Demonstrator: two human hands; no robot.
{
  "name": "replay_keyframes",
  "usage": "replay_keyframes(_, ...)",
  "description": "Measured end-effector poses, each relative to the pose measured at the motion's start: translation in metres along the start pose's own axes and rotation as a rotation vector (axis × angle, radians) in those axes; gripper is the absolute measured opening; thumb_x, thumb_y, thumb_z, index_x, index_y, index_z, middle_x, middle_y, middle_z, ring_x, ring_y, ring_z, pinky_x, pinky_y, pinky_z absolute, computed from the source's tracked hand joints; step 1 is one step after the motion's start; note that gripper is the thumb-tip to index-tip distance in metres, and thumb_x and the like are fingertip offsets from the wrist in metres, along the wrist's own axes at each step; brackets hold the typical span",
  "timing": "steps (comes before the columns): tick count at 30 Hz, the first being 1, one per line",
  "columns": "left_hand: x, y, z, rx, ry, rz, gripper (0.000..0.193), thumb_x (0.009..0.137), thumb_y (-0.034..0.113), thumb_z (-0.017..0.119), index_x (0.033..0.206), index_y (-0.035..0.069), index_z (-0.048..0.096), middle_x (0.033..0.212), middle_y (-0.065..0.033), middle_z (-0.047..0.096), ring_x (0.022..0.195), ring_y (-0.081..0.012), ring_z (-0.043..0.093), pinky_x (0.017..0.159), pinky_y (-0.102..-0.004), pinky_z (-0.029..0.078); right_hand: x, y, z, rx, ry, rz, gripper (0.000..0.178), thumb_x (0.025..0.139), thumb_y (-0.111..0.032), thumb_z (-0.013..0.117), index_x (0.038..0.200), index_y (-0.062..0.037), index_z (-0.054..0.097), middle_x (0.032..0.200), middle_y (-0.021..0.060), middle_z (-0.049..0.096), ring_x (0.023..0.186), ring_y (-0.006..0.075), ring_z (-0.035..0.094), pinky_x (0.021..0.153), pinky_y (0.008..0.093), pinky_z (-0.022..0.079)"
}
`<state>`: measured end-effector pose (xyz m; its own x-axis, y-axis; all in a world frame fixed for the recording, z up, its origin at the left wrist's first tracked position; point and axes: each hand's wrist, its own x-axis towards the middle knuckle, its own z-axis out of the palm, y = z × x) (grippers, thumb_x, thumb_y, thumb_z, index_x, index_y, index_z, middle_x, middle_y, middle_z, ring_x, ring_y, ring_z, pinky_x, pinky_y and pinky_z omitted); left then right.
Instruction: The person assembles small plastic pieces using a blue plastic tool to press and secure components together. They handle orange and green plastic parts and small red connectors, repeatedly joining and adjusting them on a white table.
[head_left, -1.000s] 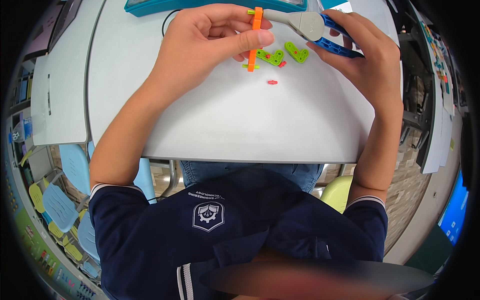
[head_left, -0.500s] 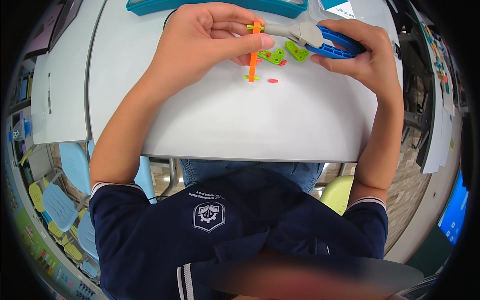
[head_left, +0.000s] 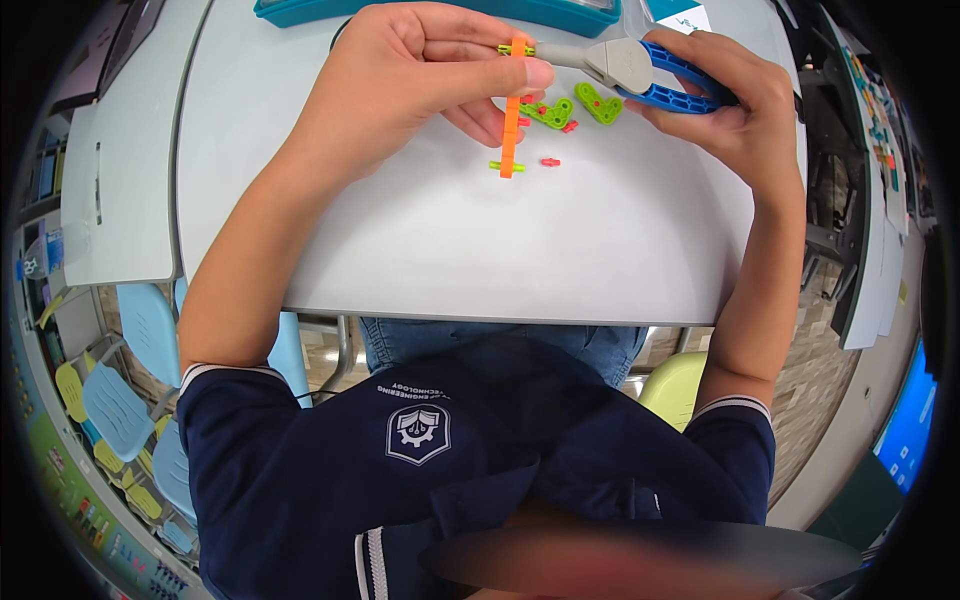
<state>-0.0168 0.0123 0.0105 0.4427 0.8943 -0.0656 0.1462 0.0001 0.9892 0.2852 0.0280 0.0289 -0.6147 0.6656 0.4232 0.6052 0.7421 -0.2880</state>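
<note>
My left hand [head_left: 430, 85] is closed on an orange plastic beam [head_left: 510, 135], holding it upright above the white table. A green pin [head_left: 507, 166] goes through the beam's lower end, and another green pin [head_left: 506, 49] sits at its upper end. My right hand [head_left: 735, 100] is wrapped around the blue handles of grey-and-blue pliers [head_left: 620, 66]. Their grey tip meets the beam's upper end beside the green pin; my left thumb hides part of this contact. Beyond the beam lie two green angled pieces, one [head_left: 598, 103] nearer the pliers and one [head_left: 550, 115] nearer the beam.
A small red pin [head_left: 550, 162] lies on the white table [head_left: 480, 250], with another red pin [head_left: 570, 127] by the green pieces. A teal tray [head_left: 540, 12] stands at the far edge. A clear box with a white card [head_left: 680, 14] is at far right.
The beam's lower end has dropped slightly toward me and moved a little right. Both hands and the pliers have shifted slightly; both grips stay closed.
</note>
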Motion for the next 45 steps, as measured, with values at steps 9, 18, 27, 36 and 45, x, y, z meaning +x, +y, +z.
replay_keyframes(9,0.009,-0.003,-0.018,0.01,0.192,0.139,0.029,0.092,0.017,0.069,0.114,-0.001,0.069,0.095,-0.0127,0.074,0.08,-0.0186,0.074,0.068,-0.0273,0.06,-0.012,0.035,-0.024,0.207,-0.021,0.456,0.046,0.068,-0.008,0.084,0.112,-0.005,0.073,0.091,0.0054,0.072,0.082,0.0122,0.068,0.082,0.0244,0.053)
replay_keyframes(18,0.006,-0.005,-0.006,0.114,0.047,0.164,0.035,0.089,0.024,0.075,0.116,0.002,0.07,0.096,-0.0143,0.075,0.079,-0.02,0.075,0.071,-0.0296,0.061,0.002,-0.006,0.002,0.15,-0.065,0.229,0.05,0.068,-0.013,0.088,0.114,-0.0071,0.07,0.092,0.0016,0.066,0.086,0.0116,0.062,0.083,0.0242,0.051)
replay_keyframes(27,0.003,-0.005,0.001,0.053,0.022,0.118,0.035,0.087,0.018,0.076,0.118,0.001,0.069,0.095,-0.0154,0.075,0.079,-0.0202,0.075,0.071,-0.0284,0.06,0.016,-0.028,-0.001,0.084,-0.11,0.154,0.054,0.066,-0.016,0.087,0.117,-0.0096,0.068,0.089,-0.0003,0.058,0.075,0.0112,0.051,0.062,0.0256,0.039)
replay_keyframes(36,0.002,-0.003,0.002,0.07,0.027,0.132,0.035,0.088,0.018,0.075,0.117,0.001,0.07,0.094,-0.0132,0.076,0.08,-0.0177,0.075,0.071,-0.027,0.06,0.028,-0.044,-0.007,0.015,-0.18,0.219,0.049,0.065,-0.022,0.085,0.107,-0.0049,0.067,0.084,0.0078,0.064,0.077,0.0211,0.06,0.068,0.0327,0.047)
replay_keyframes(45,0.0,-0.006,0.004,0.071,0.015,0.131,0.034,0.088,0.015,0.075,0.118,0.001,0.07,0.093,-0.0131,0.075,0.08,-0.0181,0.074,0.072,-0.0283,0.061,0.018,-0.035,0.002,0.02,-0.096,0.031,0.052,0.066,-0.019,0.088,0.113,-0.0066,0.068,0.086,0.0042,0.061,0.076,0.0147,0.055,0.064,0.0277,0.043)
